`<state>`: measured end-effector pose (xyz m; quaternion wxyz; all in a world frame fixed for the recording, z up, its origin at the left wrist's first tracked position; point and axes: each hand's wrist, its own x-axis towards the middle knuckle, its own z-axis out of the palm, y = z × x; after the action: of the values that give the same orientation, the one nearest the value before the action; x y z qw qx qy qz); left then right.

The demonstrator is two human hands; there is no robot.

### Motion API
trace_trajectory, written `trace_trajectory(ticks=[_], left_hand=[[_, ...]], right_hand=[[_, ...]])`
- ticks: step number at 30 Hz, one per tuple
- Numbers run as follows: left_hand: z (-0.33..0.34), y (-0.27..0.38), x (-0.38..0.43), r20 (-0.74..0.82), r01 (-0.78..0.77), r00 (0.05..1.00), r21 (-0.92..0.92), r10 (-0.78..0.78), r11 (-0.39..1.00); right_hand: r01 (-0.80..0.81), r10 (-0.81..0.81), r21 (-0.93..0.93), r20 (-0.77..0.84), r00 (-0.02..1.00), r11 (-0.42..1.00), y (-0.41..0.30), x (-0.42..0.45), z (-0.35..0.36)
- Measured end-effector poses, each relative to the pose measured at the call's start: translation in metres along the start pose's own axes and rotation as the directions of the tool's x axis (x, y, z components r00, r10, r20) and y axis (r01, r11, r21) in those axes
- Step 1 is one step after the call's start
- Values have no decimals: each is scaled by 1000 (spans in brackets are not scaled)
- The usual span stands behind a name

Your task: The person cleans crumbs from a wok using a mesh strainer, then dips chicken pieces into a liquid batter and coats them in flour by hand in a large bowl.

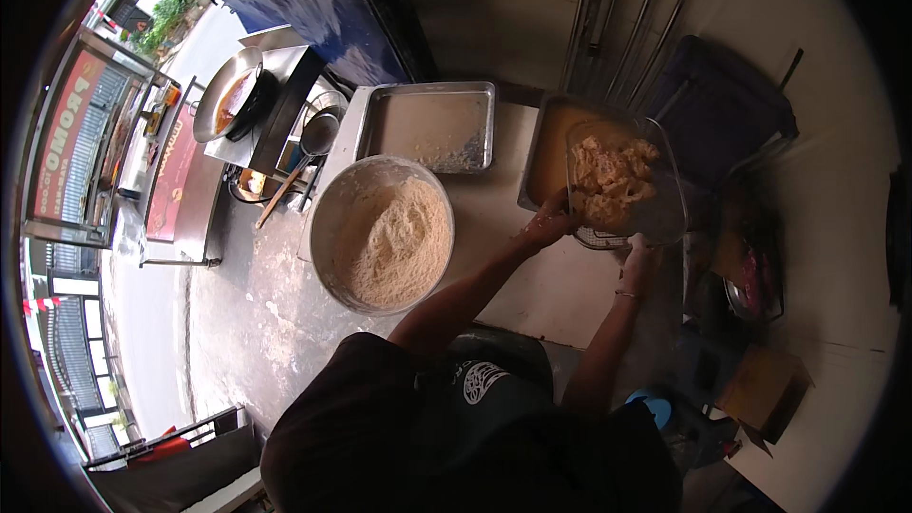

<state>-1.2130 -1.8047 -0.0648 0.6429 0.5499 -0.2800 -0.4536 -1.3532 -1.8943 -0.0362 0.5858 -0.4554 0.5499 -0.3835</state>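
Both my hands are at a clear rectangular plastic container point(673, 192) at the right of the worktable. My left hand point(552, 223) grips its near left corner, and my right hand point(641, 256) grips its near edge. Inside lie wet, batter-coated pieces that look like raw chicken point(613, 174). The container overlaps a metal tray point(525, 185) of orange-brown liquid; whether it rests on the tray is unclear. Under its near edge shows part of a wire mesh basket point(597, 237). A large round metal bowl point(317, 235) of pale flour point(399, 242) stands left of my arms.
Behind the bowl sits a shallow metal tray point(427, 114) with flour crumbs. A wok point(203, 114) of oil stands on a stove at the left, with a long-handled strainer point(320, 132) beside it. A dark blue chair-like object point(719, 100) and a cardboard box point(766, 392) are on the right.
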Motion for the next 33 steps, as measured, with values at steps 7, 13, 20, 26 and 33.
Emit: trace_trajectory(ticks=[7,13,20,26,33], left_hand=[[-11,11,-51,108,78,990,114,-90,990],[-73,42,-155,248,2,966,267,-71,964],[-149,36,-278,29,155,986,172,-162,973],[-183,13,-364,-246,63,966,-56,-75,996],[-195,1,-409,-393,-2,914,-254,-102,967]], right_hand=[[293,-288,-426,77,954,856,-14,-11,-6],[445,-286,-592,348,893,672,-52,-55,56],[917,-106,-184,982,156,-354,-58,-77,200],[791,112,89,993,-26,-605,-65,-138,284],[816,125,-17,986,109,-578,-65,-160,308]])
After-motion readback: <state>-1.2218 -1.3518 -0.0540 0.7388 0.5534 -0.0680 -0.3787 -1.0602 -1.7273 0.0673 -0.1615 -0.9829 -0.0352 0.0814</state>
